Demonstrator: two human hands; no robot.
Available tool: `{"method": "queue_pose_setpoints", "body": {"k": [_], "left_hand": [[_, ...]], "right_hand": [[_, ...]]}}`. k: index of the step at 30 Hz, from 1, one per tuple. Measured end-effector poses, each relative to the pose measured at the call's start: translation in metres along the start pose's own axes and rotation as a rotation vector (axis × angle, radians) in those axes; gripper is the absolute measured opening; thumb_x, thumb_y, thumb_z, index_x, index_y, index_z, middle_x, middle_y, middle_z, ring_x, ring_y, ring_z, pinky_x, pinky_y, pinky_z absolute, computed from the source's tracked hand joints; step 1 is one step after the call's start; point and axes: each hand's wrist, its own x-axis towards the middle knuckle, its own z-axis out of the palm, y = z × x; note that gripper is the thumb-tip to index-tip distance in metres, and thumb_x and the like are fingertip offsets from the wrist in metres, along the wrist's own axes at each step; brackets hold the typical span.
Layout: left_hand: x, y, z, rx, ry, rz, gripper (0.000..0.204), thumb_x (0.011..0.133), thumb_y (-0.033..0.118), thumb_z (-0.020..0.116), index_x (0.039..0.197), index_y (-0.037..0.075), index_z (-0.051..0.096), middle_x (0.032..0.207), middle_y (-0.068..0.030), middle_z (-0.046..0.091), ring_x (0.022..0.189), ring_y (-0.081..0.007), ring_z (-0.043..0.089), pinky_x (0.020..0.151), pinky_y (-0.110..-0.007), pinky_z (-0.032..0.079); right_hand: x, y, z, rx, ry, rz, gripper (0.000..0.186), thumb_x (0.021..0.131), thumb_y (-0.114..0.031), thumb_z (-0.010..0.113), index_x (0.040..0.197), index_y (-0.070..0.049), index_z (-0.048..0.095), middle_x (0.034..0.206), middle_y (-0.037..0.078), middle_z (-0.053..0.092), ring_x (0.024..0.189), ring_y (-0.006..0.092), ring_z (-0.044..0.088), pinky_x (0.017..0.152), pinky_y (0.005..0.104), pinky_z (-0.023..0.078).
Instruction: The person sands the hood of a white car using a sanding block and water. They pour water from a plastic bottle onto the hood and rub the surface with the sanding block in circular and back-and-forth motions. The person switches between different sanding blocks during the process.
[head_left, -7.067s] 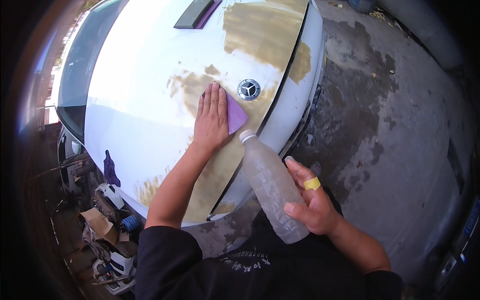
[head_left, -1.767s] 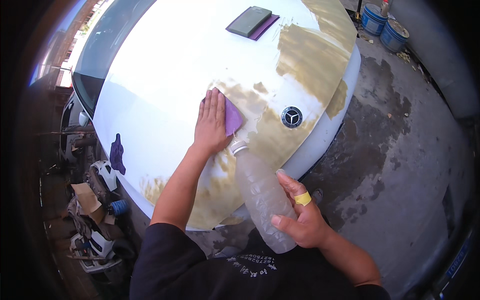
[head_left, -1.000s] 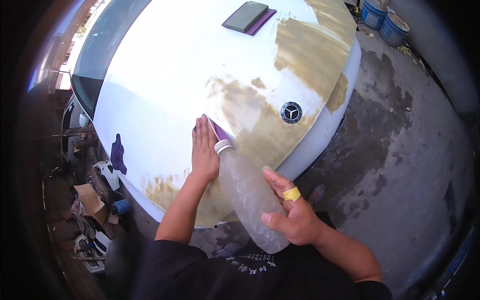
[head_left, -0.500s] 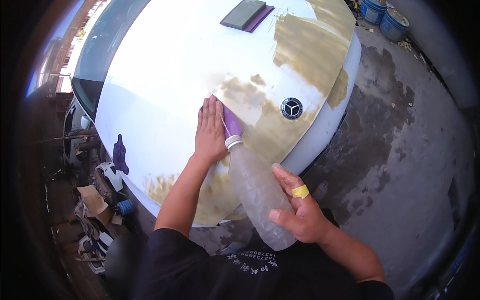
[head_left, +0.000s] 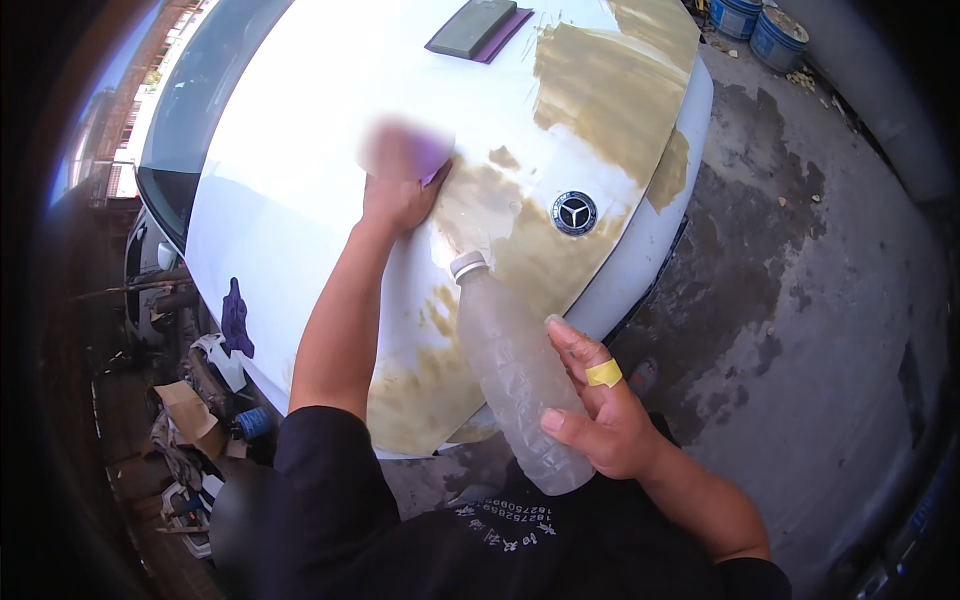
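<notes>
My left hand is out over the white car hood, its fingertips blurred. A purple sheet of sandpaper lies between those fingers and the thumb. With my right hand, yellow tape round one finger, I grip a cloudy plastic bottle. The bottle leans, its white-ringed neck pointing at the hood. Tan filler patches cover parts of the hood around a round badge. Water drops and wet shine show on the surface past the bottle's neck.
A grey sanding block rests on another purple sheet at the hood's far part. A dark purple cloth hangs at the left edge. Blue buckets stand far right; cardboard and car parts clutter the left. The concrete floor has wet patches.
My left hand has slid away from the bottle's neck, farther up and left across the hood with the sandpaper. The bottle stays nearly where it was, in my right hand.
</notes>
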Motion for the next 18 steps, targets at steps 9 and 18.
{"method": "queue_pose_setpoints", "body": {"k": [9,18], "left_hand": [[-0.108,0.016,0.071,0.116,0.078,0.341,0.092,0.092,0.045,0.054,0.155,-0.004,0.008,0.163,-0.0251,0.008,0.152,-0.0404,0.007,0.121,-0.053,0.010],[-0.074,0.050,0.051,0.020,0.131,0.406,0.080,0.094,0.039,0.051,0.153,-0.005,0.018,0.161,-0.0251,0.017,0.152,-0.0398,0.010,0.121,-0.051,0.012]], "right_hand": [[-0.010,-0.001,-0.014,-0.021,0.030,0.029,0.079,0.092,-0.007,0.062,0.155,0.000,0.014,0.153,0.018,0.031,0.141,0.0235,0.033,0.116,0.0379,0.025],[-0.016,0.000,-0.017,-0.002,0.071,0.007,0.078,0.092,-0.008,0.062,0.154,0.001,0.016,0.151,0.018,0.033,0.140,0.0233,0.036,0.115,0.0375,0.028]]}}
